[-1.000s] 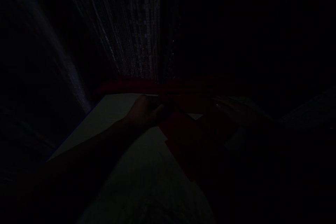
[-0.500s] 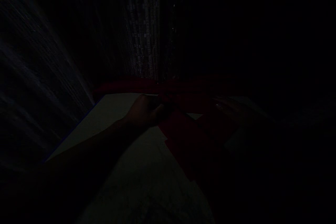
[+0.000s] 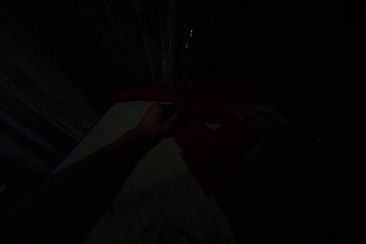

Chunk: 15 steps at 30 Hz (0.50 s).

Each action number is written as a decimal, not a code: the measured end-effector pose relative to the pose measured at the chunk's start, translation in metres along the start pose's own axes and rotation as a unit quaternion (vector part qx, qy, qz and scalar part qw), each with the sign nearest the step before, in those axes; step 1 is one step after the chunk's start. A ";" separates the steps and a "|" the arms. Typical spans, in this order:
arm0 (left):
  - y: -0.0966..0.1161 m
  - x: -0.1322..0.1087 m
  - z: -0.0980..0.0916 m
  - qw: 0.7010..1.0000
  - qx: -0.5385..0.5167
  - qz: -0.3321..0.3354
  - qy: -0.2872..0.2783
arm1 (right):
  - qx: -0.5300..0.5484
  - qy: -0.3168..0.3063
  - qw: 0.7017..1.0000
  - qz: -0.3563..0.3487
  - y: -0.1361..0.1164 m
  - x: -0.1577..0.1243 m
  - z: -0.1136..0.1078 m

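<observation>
The picture is very dark. My left hand [image 3: 156, 120] is closed, thumb and fingers pressed together on the far left part of a red cloth [image 3: 206, 145]. Its fingertips sink into shadow. To the right, my right hand [image 3: 251, 119] shows only faintly; its fingers look stretched out flat over the cloth, with one nail catching light. The cloth lies across a pale work surface [image 3: 148, 175], and a small pale gap shows between its folds.
A pale board-like surface with a blue left edge [image 3: 82, 137] lies below the hands. More red fabric [image 3: 143, 94] runs along its far edge. Dim streaked upright shapes [image 3: 166, 53] stand behind, with small bright glints [image 3: 191, 32]. The right side is nearly black.
Both hands and the red cloth look the same as before. The streaked background has become dimmer, and the glints behind are brighter.
</observation>
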<state>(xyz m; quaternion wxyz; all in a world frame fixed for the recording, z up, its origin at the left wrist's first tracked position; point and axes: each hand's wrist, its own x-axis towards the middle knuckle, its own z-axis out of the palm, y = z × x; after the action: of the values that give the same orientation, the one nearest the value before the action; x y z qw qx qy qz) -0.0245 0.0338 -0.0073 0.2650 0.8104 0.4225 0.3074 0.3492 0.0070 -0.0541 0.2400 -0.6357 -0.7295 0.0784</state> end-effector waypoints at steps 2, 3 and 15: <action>-0.001 0.001 0.000 1.000 -0.002 0.002 -0.006 | 0.008 -0.001 1.000 0.004 0.000 0.000 0.000; -0.001 0.001 -0.001 1.000 0.000 0.002 -0.008 | 0.009 0.002 1.000 0.008 0.000 -0.001 0.000; 0.002 -0.001 -0.001 1.000 -0.004 0.004 -0.008 | -0.005 0.003 1.000 0.000 -0.002 -0.001 0.000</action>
<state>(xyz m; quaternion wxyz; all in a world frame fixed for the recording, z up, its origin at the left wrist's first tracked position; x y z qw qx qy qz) -0.0244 0.0323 -0.0056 0.2704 0.8136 0.4158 0.3033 0.3475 0.0061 -0.0538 0.2393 -0.6369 -0.7292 0.0731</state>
